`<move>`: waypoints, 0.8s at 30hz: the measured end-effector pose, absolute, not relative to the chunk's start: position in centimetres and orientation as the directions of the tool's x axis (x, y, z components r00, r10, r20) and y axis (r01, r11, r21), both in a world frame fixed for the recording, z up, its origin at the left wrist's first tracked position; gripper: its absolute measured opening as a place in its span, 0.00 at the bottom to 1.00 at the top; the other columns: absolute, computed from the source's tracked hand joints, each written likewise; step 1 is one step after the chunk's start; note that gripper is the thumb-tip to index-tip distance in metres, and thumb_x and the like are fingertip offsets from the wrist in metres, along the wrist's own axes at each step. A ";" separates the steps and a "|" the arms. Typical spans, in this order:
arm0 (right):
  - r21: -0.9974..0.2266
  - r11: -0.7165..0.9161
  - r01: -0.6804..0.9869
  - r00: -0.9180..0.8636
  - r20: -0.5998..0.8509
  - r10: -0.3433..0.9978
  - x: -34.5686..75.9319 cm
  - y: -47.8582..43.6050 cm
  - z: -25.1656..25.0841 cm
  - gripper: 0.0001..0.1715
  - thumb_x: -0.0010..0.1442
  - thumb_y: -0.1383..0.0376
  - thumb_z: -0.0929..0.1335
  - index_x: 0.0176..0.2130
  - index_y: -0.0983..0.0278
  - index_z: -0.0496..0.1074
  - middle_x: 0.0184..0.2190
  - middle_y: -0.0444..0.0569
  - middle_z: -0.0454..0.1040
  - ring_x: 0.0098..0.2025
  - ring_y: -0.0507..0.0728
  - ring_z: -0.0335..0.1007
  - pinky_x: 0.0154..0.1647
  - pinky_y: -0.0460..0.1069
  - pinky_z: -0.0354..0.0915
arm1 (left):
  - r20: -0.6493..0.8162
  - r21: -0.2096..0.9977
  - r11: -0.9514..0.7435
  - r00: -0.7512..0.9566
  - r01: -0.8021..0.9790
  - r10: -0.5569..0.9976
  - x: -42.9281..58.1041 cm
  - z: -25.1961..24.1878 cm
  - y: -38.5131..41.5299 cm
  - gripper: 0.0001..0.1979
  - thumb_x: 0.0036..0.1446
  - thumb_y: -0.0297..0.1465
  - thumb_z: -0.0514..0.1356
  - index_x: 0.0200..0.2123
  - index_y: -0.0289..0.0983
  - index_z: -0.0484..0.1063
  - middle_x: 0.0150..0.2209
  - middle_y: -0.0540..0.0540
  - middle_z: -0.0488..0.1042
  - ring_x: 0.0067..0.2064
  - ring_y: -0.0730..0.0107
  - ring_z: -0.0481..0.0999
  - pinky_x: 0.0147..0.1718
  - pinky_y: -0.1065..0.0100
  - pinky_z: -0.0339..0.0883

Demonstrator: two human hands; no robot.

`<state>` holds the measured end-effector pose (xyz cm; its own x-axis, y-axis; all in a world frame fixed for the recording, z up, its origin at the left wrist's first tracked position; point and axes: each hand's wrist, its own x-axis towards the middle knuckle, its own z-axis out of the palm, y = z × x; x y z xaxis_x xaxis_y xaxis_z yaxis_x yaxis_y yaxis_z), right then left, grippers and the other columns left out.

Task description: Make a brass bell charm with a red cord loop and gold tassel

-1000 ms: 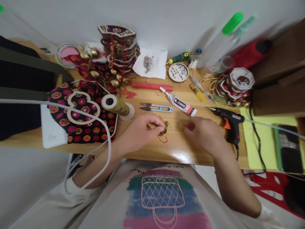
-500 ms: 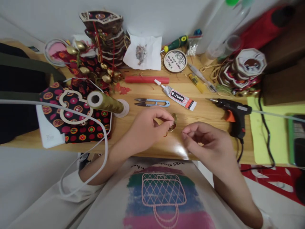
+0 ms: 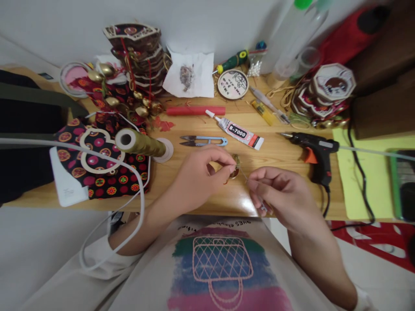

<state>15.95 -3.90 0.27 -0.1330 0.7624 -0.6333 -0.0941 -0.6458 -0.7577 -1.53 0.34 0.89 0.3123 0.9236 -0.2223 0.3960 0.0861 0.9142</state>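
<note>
My left hand (image 3: 205, 175) is closed in a pinch over the middle of the wooden table, at a small round gold-brown object (image 3: 234, 173) with an olive cord loop (image 3: 235, 160) at its top. A bit of reddish-brown thread hangs under these fingertips. To its right, my right hand (image 3: 279, 190) pinches a fine pale strand (image 3: 243, 173) that runs towards the left fingertips; whether it is thread or wire I cannot tell. Something small and pale shows beneath the right fingers, too blurred to name. Blue-handled thread snips (image 3: 204, 141) and a B-7000 glue tube (image 3: 238, 131) lie just beyond my hands.
At right lies a black glue gun (image 3: 313, 149) with its cord. A gold thread spool (image 3: 139, 142) stands at left beside patterned fabric (image 3: 123, 181). A white cable (image 3: 142, 203) loops over my left forearm. Stacked ornaments (image 3: 142, 65) and a red stick (image 3: 194, 111) are behind.
The fine strand now shows between my two hands. My right fingers have curled in a little, with something pale visible below them. The left hand keeps its pinch; the view has shifted slightly.
</note>
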 end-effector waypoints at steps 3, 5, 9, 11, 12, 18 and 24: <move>-0.760 -0.640 -0.113 -0.138 -0.626 0.768 16.0 -4.0 0.2 0.08 0.47 0.64 0.71 0.28 0.65 0.70 0.13 0.39 0.69 0.11 0.45 0.58 0.11 0.40 0.54 | -0.213 0.917 0.079 0.312 0.392 0.926 -1.5 0.9 0.3 0.05 0.52 0.26 0.59 0.27 0.36 0.75 0.33 0.48 0.78 0.37 0.70 0.75 0.28 0.72 0.64; -0.761 -0.638 -0.117 -0.142 -0.623 0.770 16.0 -4.0 0.2 0.09 0.47 0.63 0.72 0.28 0.65 0.70 0.13 0.39 0.69 0.10 0.45 0.57 0.11 0.40 0.54 | -0.203 0.921 0.071 0.313 0.384 0.928 -1.5 0.9 0.3 0.05 0.52 0.26 0.59 0.27 0.36 0.75 0.33 0.48 0.78 0.37 0.71 0.75 0.29 0.72 0.64; -0.770 -0.626 -0.120 -0.131 -0.613 0.779 15.8 -4.1 0.1 0.12 0.48 0.59 0.72 0.28 0.65 0.69 0.13 0.39 0.69 0.10 0.45 0.57 0.10 0.40 0.54 | -0.212 0.922 0.082 0.314 0.379 0.926 -1.5 1.0 0.3 0.05 0.52 0.26 0.59 0.27 0.36 0.75 0.33 0.48 0.78 0.37 0.70 0.75 0.29 0.71 0.64; -0.772 -0.625 -0.119 -0.128 -0.612 0.781 15.7 -4.1 0.0 0.14 0.49 0.58 0.72 0.29 0.65 0.69 0.13 0.39 0.69 0.10 0.45 0.58 0.11 0.40 0.54 | -0.215 0.921 0.086 0.312 0.381 0.925 -1.5 1.1 0.3 0.05 0.52 0.26 0.59 0.27 0.36 0.75 0.33 0.48 0.78 0.38 0.70 0.75 0.29 0.71 0.64; -0.773 -0.623 -0.119 -0.123 -0.611 0.782 15.7 -4.2 0.0 0.14 0.49 0.58 0.72 0.29 0.65 0.69 0.13 0.39 0.69 0.11 0.45 0.58 0.11 0.40 0.54 | -0.214 0.921 0.084 0.312 0.381 0.926 -1.5 1.1 0.3 0.05 0.52 0.26 0.59 0.27 0.36 0.75 0.34 0.48 0.78 0.38 0.70 0.75 0.29 0.71 0.64; -0.801 -0.585 -0.129 -0.089 -0.578 0.811 15.4 -4.2 0.3 0.13 0.47 0.60 0.73 0.28 0.65 0.70 0.13 0.40 0.69 0.11 0.45 0.58 0.11 0.40 0.56 | -0.206 0.921 0.075 0.315 0.383 0.926 -1.4 1.0 0.2 0.05 0.52 0.27 0.60 0.27 0.36 0.75 0.34 0.48 0.78 0.38 0.70 0.75 0.31 0.71 0.65; -0.841 -0.538 -0.053 -0.039 -0.537 0.843 15.3 -4.4 0.5 0.12 0.49 0.59 0.73 0.27 0.65 0.70 0.13 0.40 0.69 0.12 0.46 0.59 0.12 0.41 0.59 | -0.208 0.921 0.078 0.313 0.381 0.927 -1.3 1.1 0.3 0.05 0.52 0.27 0.60 0.26 0.36 0.75 0.34 0.47 0.78 0.38 0.69 0.75 0.33 0.70 0.66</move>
<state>15.32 -4.38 0.54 -0.0385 0.8430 -0.5366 -0.0528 -0.5380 -0.8413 -1.31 0.26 1.07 0.3131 0.9268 -0.2076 0.3810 0.0776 0.9213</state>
